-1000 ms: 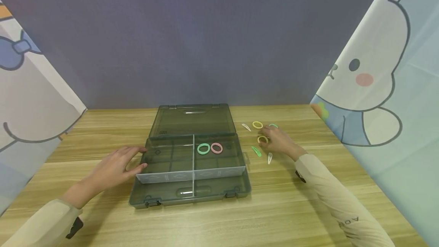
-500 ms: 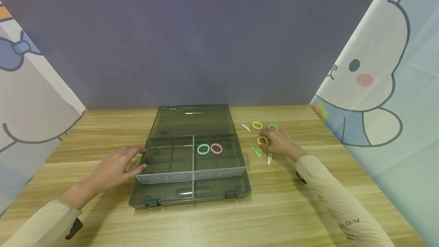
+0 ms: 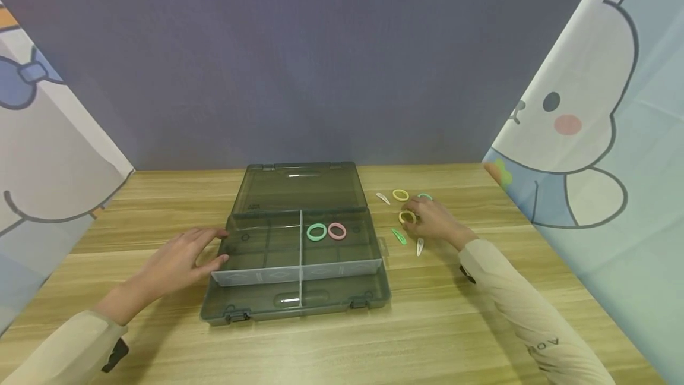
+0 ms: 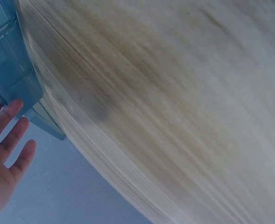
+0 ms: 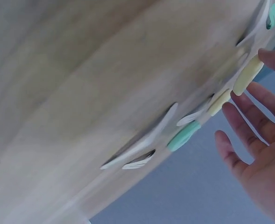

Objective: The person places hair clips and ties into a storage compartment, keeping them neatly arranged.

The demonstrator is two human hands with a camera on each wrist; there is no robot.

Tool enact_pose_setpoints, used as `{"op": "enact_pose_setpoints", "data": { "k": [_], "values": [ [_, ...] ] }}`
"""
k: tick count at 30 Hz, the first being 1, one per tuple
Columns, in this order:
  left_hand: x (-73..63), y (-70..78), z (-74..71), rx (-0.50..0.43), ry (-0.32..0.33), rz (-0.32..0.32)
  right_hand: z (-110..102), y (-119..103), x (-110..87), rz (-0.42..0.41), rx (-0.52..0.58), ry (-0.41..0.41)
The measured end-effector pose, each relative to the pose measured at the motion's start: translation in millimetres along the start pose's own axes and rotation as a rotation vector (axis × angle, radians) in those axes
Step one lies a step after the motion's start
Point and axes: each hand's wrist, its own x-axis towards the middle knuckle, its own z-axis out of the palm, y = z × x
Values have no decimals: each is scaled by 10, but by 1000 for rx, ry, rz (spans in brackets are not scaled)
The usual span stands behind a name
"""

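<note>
In the head view my left hand (image 3: 179, 257) rests at the left side of an open grey see-through organizer box (image 3: 256, 308), thumb and fingers spread and touching its edge. The left wrist view has its fingertips against the box wall (image 4: 20, 93). My right hand (image 3: 434, 220) pinches a yellow hair tie (image 3: 402, 217) between thumb and index finger, low over the table; in the right wrist view the tie (image 5: 248, 74) lies between those two fingertips. A green hair tie (image 3: 316, 232) and a pink hair tie (image 3: 329, 232) lie in the box's right compartment.
Around the right hand lie another yellow hair tie (image 3: 395, 196), a green hair tie (image 3: 426, 196) partly behind the hand, a green snap clip (image 3: 399, 236) and white snap clips (image 3: 420, 247), one farther back (image 3: 383, 198). The box lid (image 3: 301, 189) lies open toward the back wall.
The yellow hair tie at the right fingertips has shifted very slightly to the left with the hand. The left hand and the box have stayed in place.
</note>
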Motion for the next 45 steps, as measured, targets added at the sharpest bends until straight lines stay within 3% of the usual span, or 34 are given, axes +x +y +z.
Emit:
{"op": "enact_pose_setpoints", "data": {
  "k": [12,24,45],
  "values": [
    [2,-11,-2,0,-9,1,-139,-139,54,36,12,-15],
    [-6,-13,2,0,-17,-10,-236,-313,141,-73,4,42],
    [-5,-3,-15,-7,-16,-8,-371,-720,291,-162,-27,18]
  ]
}}
